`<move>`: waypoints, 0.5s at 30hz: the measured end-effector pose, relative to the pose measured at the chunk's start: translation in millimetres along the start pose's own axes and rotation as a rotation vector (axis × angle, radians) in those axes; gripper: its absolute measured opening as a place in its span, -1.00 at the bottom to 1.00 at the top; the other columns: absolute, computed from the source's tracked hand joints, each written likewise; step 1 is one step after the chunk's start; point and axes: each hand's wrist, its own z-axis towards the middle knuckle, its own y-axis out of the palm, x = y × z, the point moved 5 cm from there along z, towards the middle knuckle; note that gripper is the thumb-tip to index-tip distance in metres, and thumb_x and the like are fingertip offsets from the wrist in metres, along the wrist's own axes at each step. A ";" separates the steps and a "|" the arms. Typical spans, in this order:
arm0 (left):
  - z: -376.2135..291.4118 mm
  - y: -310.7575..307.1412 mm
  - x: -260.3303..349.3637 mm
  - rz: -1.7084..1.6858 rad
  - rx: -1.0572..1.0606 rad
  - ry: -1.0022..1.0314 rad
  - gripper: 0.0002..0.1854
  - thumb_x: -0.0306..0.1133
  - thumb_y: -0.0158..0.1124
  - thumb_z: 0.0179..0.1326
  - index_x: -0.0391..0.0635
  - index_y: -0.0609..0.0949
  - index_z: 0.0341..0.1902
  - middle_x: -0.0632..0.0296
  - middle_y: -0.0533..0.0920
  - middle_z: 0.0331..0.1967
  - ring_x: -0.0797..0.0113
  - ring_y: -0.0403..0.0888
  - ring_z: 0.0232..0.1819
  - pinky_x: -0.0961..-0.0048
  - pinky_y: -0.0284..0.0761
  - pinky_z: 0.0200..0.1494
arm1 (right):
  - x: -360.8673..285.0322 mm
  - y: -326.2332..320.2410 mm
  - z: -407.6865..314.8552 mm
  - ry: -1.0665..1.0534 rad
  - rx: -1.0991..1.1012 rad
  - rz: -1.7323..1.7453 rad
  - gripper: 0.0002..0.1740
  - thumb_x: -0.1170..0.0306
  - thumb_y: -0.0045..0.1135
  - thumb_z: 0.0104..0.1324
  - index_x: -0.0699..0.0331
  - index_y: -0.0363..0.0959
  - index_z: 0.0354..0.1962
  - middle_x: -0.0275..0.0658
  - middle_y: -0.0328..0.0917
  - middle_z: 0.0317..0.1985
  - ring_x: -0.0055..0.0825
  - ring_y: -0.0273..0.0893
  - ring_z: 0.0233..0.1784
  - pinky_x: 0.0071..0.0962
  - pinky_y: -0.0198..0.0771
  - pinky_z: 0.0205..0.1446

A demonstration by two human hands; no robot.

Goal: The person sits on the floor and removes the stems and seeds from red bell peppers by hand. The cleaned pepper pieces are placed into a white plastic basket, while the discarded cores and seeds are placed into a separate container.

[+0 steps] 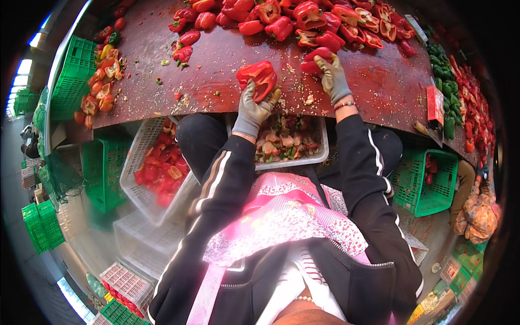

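Observation:
My gloved left hand point(256, 106) grips a cut-open red bell pepper point(260, 75), its hollow inside and pale ribs showing, above the front edge of the red-brown table point(154, 73). My gloved right hand point(333, 77) is on another red bell pepper point(313, 61), fingers and thumb closed over its right side. Beyond my hands lies a heap of halved red peppers point(280, 26). Seeds and scraps are strewn over the tabletop between and around both hands. Below the table edge, a pale crate point(290, 163) holds cores, stems and seeds.
By my left knee a white crate point(140, 138) holds red pepper pieces point(162, 162). Green crates point(73, 77) stand at the left, and another green crate point(436, 183) lies at the right. Green peppers point(447, 93) are piled on the right. A person point(479, 211) is at the far right.

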 end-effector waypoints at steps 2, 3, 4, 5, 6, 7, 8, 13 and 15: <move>-8.1 -3.0 6.0 0.067 0.016 0.059 -0.56 -0.22 0.26 0.36 -0.03 0.48 0.27 0.03 0.58 0.25 -0.17 0.57 0.23 -0.23 0.57 0.21 | -8.3 -3.1 4.2 -0.356 -0.041 -0.929 -0.28 0.45 0.35 0.20 0.30 0.28 0.30 -0.05 0.54 0.14 -0.17 0.59 0.13 -0.30 0.51 0.21; -11.8 -4.9 7.8 0.080 0.027 0.047 -0.55 -0.23 0.25 0.36 -0.04 0.48 0.27 0.03 0.58 0.25 -0.17 0.57 0.23 -0.23 0.57 0.22 | -8.0 -0.6 -1.8 -0.555 0.054 -1.468 -0.23 0.34 0.37 0.17 0.29 0.28 0.32 -0.01 0.50 0.21 -0.05 0.53 0.20 -0.22 0.45 0.28; -17.2 -7.5 10.8 0.084 0.041 0.027 -0.55 -0.23 0.25 0.35 -0.05 0.48 0.27 0.03 0.58 0.24 -0.17 0.57 0.23 -0.24 0.56 0.22 | -5.0 -0.7 -7.8 -0.580 0.019 -1.321 -0.25 0.19 0.34 0.11 0.26 0.39 0.25 0.03 0.51 0.19 0.06 0.47 0.25 -0.13 0.37 0.35; -22.0 -8.9 12.0 0.082 0.049 -0.001 -0.55 -0.23 0.24 0.35 -0.06 0.47 0.27 0.03 0.59 0.24 -0.17 0.58 0.22 -0.25 0.56 0.23 | 0.1 -0.3 -16.7 -0.544 -0.040 -1.060 -0.38 0.24 0.31 0.12 0.29 0.49 0.14 0.02 0.56 0.13 0.02 0.49 0.23 -0.14 0.38 0.32; -27.5 -9.4 12.9 0.060 0.046 -0.038 -0.53 -0.26 0.21 0.34 -0.08 0.47 0.29 0.02 0.60 0.22 -0.19 0.57 0.23 -0.26 0.55 0.23 | 1.0 4.2 -28.2 -0.600 -0.031 -1.086 -0.47 0.29 0.28 0.16 0.31 0.52 0.08 -0.04 0.61 0.02 -0.08 0.55 0.14 -0.20 0.43 0.25; -32.8 -8.5 13.6 0.045 0.037 -0.050 -0.53 -0.27 0.21 0.33 -0.09 0.46 0.29 0.01 0.60 0.23 -0.19 0.57 0.23 -0.26 0.55 0.23 | -1.8 7.8 -40.3 -0.658 0.023 -1.096 -0.56 0.33 0.25 0.19 0.33 0.56 0.02 -0.10 0.66 -0.08 -0.19 0.62 0.04 -0.26 0.48 0.17; -37.6 -6.6 13.7 0.029 0.027 -0.062 -0.52 -0.28 0.20 0.32 -0.10 0.46 0.30 -0.01 0.59 0.23 -0.20 0.57 0.23 -0.27 0.54 0.24 | 2.9 9.8 -45.6 -0.478 -0.041 -0.962 -0.61 0.35 0.23 0.22 0.34 0.56 -0.01 -0.16 0.66 -0.15 -0.28 0.62 -0.04 -0.32 0.50 0.11; -65.5 19.4 46.4 -0.116 -0.170 0.026 -0.40 -0.33 0.20 0.27 -0.21 0.40 0.38 -0.12 0.52 0.31 -0.25 0.51 0.30 -0.23 0.54 0.29 | -19.8 1.4 -34.3 -0.065 0.071 -0.573 -0.74 0.41 0.17 0.32 0.37 0.58 -0.08 -0.39 0.62 -0.36 -0.67 0.52 -0.31 -0.60 0.48 -0.14; -95.6 33.5 92.9 -0.174 -0.346 0.107 -0.36 -0.37 0.19 0.26 -0.29 0.36 0.42 -0.21 0.49 0.33 -0.31 0.50 0.30 -0.10 0.60 0.28 | -36.0 -3.1 -4.4 -0.172 0.078 -0.911 -0.46 0.11 0.28 0.28 0.36 0.55 0.04 -0.11 0.69 -0.15 -0.31 0.65 -0.05 -0.34 0.52 0.08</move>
